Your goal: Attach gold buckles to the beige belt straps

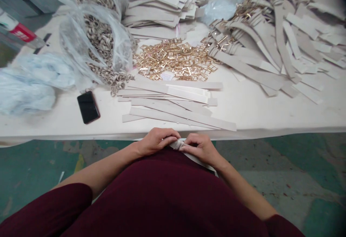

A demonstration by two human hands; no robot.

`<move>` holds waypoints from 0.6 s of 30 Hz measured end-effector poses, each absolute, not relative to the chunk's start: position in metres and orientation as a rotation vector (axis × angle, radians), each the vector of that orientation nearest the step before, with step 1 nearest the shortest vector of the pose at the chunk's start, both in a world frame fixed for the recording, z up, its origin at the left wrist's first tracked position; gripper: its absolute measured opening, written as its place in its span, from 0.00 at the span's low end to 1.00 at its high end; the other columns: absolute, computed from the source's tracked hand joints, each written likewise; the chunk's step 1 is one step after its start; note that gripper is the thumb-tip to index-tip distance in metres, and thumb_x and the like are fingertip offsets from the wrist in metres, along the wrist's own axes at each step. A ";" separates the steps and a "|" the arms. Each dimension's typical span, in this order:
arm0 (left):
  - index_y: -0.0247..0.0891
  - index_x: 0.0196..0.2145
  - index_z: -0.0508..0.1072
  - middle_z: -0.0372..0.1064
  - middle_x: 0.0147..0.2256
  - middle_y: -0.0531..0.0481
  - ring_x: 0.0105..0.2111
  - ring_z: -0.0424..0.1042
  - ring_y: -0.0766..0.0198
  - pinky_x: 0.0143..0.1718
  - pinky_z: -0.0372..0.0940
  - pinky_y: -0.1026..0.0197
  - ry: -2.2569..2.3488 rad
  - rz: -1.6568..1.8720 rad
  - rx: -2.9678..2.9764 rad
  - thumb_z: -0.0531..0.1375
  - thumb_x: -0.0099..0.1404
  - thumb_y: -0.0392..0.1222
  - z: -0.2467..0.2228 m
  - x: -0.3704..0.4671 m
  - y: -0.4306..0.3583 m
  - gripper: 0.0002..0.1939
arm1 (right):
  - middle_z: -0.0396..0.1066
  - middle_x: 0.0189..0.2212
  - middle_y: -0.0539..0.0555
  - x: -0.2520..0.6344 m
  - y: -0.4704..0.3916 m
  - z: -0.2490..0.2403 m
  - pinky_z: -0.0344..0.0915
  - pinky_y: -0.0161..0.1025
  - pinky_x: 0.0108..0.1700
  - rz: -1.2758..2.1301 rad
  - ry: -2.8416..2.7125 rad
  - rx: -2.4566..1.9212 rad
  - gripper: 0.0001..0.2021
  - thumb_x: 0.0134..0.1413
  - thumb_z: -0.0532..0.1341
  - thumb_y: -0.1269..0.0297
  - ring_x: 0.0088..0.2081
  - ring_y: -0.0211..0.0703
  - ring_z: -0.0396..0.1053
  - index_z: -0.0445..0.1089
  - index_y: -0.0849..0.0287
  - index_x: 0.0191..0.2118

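My left hand (156, 141) and my right hand (201, 146) meet just below the table's front edge, both pinching one end of a beige strap (180, 144). The strap's tail runs down to the right under my right wrist. Whether a buckle sits on the strap is hidden by my fingers. On the table right ahead lies a loose stack of beige straps (175, 103). Behind it a pile of gold buckles (173, 62) is spread out.
A black phone (88, 107) lies at the left front. Clear bags of small beige loops (102, 45) stand at the left. Straps fitted with buckles (259, 38) are heaped at the right, more strap stacks (159, 13) at the back. The white table edge (270, 130) borders a green floor.
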State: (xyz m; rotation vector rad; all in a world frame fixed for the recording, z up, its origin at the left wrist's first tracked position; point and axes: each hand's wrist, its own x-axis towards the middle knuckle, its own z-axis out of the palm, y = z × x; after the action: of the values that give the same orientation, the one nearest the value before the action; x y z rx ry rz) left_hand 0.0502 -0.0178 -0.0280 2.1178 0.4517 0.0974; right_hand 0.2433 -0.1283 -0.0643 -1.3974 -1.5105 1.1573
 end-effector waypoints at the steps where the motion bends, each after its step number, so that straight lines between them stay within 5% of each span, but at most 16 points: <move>1: 0.37 0.48 0.67 0.70 0.44 0.45 0.42 0.68 0.64 0.45 0.62 0.65 0.417 0.154 2.133 0.52 0.66 0.46 -0.031 0.051 -0.020 0.16 | 0.67 0.21 0.49 0.244 -0.128 -0.067 0.55 0.33 0.27 1.202 -1.427 -1.417 0.11 0.47 0.65 0.57 0.24 0.35 0.62 0.72 0.60 0.24; 5: 0.40 0.53 0.64 0.61 0.53 0.40 0.53 0.61 0.55 0.53 0.59 0.56 0.230 0.239 2.348 0.59 0.60 0.51 -0.039 0.053 -0.021 0.25 | 0.66 0.20 0.47 0.243 -0.126 -0.070 0.55 0.34 0.27 1.492 -1.079 -1.385 0.12 0.41 0.68 0.57 0.23 0.34 0.60 0.70 0.61 0.23; 11: 0.38 0.48 0.66 0.67 0.46 0.44 0.49 0.63 0.57 0.49 0.61 0.58 0.126 0.172 2.470 0.57 0.60 0.45 -0.034 0.055 -0.016 0.18 | 0.63 0.16 0.44 0.234 -0.125 -0.069 0.50 0.32 0.25 1.696 -0.822 -1.349 0.15 0.35 0.70 0.56 0.21 0.31 0.55 0.68 0.62 0.21; 18: 0.39 0.48 0.65 0.64 0.50 0.44 0.48 0.64 0.59 0.48 0.60 0.62 0.268 0.107 2.414 0.59 0.57 0.46 -0.031 0.048 -0.010 0.21 | 0.62 0.15 0.44 0.230 -0.127 -0.070 0.48 0.32 0.23 1.700 -0.691 -1.411 0.16 0.34 0.71 0.56 0.19 0.30 0.54 0.67 0.62 0.21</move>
State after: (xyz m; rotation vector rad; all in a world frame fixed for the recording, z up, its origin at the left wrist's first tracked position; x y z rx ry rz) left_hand 0.0479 -0.0101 -0.0310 2.4138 0.2685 0.1069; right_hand 0.2298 -0.1267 -0.0695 -1.4108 -0.6915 1.6995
